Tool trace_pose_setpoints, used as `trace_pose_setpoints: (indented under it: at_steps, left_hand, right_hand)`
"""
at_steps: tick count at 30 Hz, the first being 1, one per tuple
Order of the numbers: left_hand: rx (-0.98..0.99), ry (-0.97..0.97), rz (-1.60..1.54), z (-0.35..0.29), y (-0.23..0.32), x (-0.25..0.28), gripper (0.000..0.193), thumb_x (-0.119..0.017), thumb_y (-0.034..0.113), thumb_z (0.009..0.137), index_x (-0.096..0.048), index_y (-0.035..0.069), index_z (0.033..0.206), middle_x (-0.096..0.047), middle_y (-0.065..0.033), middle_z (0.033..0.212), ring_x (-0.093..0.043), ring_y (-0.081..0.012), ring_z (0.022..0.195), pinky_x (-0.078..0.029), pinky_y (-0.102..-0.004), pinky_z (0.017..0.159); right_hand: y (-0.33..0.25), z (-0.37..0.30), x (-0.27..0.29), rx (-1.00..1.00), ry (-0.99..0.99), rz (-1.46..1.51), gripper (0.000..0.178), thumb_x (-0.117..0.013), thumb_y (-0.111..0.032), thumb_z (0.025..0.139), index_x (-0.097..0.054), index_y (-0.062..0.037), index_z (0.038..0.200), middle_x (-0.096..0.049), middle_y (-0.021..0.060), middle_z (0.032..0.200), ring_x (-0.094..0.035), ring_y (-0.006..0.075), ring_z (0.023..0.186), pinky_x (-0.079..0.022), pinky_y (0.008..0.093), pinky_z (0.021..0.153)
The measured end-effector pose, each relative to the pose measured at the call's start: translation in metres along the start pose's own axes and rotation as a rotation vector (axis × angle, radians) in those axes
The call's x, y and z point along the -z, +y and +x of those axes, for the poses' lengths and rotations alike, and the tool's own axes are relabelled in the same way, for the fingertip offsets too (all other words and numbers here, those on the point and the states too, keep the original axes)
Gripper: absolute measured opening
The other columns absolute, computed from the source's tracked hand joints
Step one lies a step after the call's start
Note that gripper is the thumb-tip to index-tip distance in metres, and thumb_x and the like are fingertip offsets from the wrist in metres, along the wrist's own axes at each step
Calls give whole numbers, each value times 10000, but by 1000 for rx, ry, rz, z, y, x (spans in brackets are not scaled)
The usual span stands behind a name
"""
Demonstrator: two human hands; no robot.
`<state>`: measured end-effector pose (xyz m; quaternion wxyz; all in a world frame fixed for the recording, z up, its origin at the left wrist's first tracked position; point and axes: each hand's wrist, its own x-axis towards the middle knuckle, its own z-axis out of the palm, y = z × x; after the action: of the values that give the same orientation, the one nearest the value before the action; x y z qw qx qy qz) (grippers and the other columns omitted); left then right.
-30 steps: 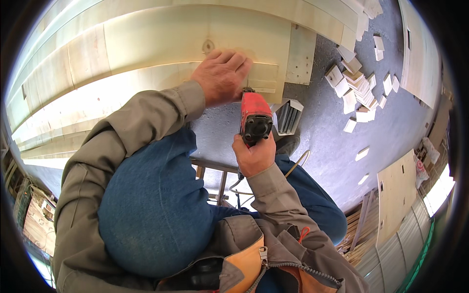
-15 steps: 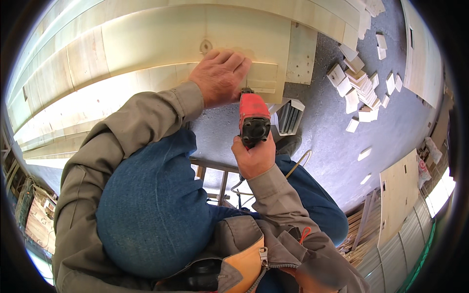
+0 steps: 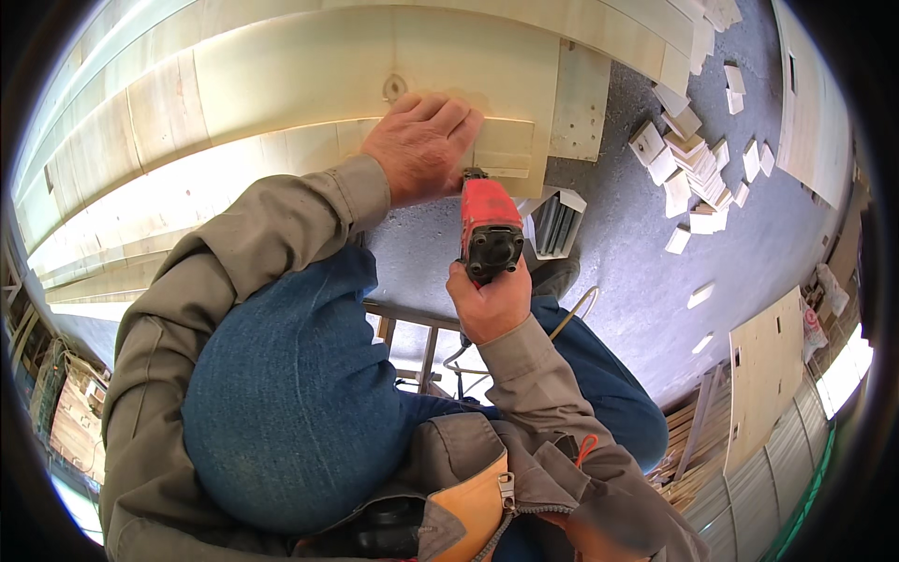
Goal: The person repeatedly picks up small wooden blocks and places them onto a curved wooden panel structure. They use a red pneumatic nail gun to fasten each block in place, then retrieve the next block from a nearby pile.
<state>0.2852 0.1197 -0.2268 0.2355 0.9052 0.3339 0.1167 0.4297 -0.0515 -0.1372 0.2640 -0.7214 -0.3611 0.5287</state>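
My left hand lies across a narrow wooden strip on a wide pale wood panel. Its fingers bend over the strip's far edge; the thumb is hidden. In my right hand is a red and black nail gun, gripped by its handle. The tool's nose is at the near edge of the strip, just right of my left hand. I cannot see the trigger. A pale hose loops out beside my right forearm.
Small wood offcuts lie heaped on the grey floor to the right. An open-ended box of dark strips stands beyond the nail gun. More panels and stacked lumber are at the lower right.
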Motion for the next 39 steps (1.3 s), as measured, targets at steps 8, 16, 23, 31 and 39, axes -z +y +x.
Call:
trace_pose_setpoints:
  at_steps: [8,16,23,31,39]
  left_hand:
    - [3,14,-5,1,1,1,750,-857,397,765,-607,43,1377,-608,-120,1302,-583,-309,1242,-439,-436,1085]
    - [5,-2,-22,1,2,3,734,-855,371,770,-606,41,1376,-610,-117,1299,-583,-310,1247,-442,-436,1084]
    - [6,-48,-20,0,0,5,790,-880,377,743,-588,47,1398,-592,-113,1331,-567,-308,1275,-430,-442,1113]
    - [12,-27,-24,0,1,5,831,-903,419,724,-585,53,1398,-585,-108,1334,-556,-311,1295,-420,-446,1127]
    - [29,-16,-70,1,0,10,824,-932,385,688,-603,72,1376,-599,-110,1317,-575,-324,1270,-435,-447,1130]
  right_hand:
    - [-2,3,3,51,-10,-51,428,-728,-71,826,-638,-32,1243,-674,192,1160,-680,391,1046,-550,431,929]
    - [5,3,4,58,-22,-22,437,-731,-53,814,-640,-28,1241,-677,185,1174,-686,384,1063,-551,409,942]
    - [7,-9,8,-192,3,192,407,-750,-57,818,-632,-17,1205,-662,135,1101,-673,257,947,-550,362,871]
    - [11,-5,18,-106,8,88,393,-757,-63,820,-631,-13,1188,-650,108,1045,-644,209,889,-546,344,826]
    - [2,19,20,-121,-6,94,402,-752,-77,818,-645,-17,1201,-665,149,1068,-666,279,928,-552,387,860]
